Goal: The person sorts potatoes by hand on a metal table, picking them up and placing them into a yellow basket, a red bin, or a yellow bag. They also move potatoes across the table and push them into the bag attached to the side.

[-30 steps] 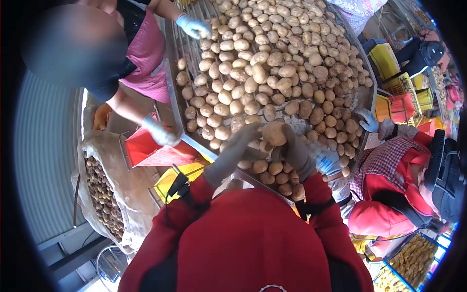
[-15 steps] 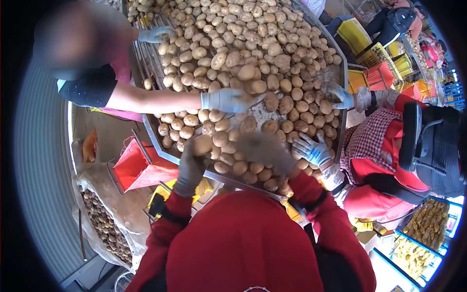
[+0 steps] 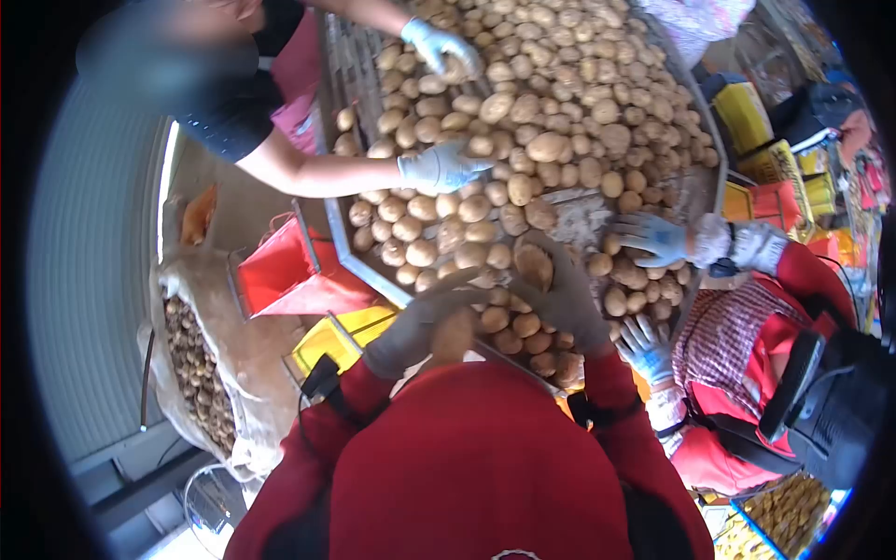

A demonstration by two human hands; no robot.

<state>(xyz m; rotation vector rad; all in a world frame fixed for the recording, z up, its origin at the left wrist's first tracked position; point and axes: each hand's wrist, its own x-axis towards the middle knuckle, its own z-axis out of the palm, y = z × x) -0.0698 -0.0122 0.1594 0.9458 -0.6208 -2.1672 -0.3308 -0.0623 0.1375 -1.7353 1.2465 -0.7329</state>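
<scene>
Potatoes (image 3: 523, 107) cover a metal-edged sorting table (image 3: 373, 280) in front of me. My left hand (image 3: 420, 322), in a dark grey glove, is over the near edge with its fingers stretched out. A motion-blurred potato (image 3: 454, 336) is just below its palm, apparently loose; the contact is hard to see. My right hand (image 3: 571, 299), gloved alike, grips a brown potato (image 3: 534, 266) between thumb and fingers above the near potatoes.
Across to the left, a person's gloved hands (image 3: 443, 168) reach among the potatoes. Another person's gloved hands (image 3: 653, 238) work at the right edge. A red container (image 3: 303, 271), a yellow container (image 3: 345, 336) and a large potato sack (image 3: 210, 355) stand at the left.
My left hand has moved right and nearer my body, its potato now below the palm. My right hand has taken hold of a potato. The view has shifted.
</scene>
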